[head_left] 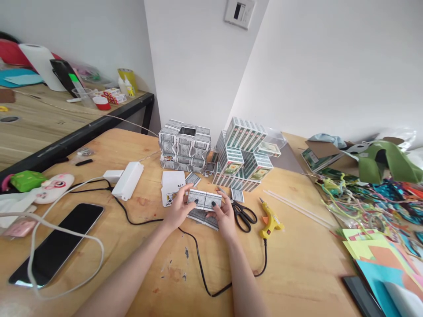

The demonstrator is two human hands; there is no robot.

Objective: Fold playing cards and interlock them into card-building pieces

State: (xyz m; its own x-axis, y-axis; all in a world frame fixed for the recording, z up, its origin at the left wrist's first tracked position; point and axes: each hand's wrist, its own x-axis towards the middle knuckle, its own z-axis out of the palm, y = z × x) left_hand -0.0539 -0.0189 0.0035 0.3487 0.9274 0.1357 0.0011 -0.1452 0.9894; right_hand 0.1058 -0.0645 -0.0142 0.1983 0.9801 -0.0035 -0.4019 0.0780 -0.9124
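Note:
Both my hands hold a pair of patterned playing cards (pixel 205 199), backs up and side by side. My left hand (pixel 180 209) grips the left end, thumb on top. My right hand (pixel 224 215) grips the right end, its thumb also on top. More patterned cards (pixel 203 218) lie on the table just below them. A stack of white-faced cards (pixel 173 182) sits beyond my left hand. Behind stands a structure built of folded cards (pixel 185 147). Boxed card decks (pixel 243 152) are piled to its right. Black-handled scissors (pixel 244 216) lie beside my right hand.
A yellow glue gun (pixel 271 220) lies right of the scissors, its black cord looping beneath my forearms. Clear glue sticks (pixel 297 208) lie beyond it. At left are a white power adapter (pixel 128 180), a phone (pixel 59 242) and a white cable. Colored papers (pixel 380 255) and tangled cords cover the right side.

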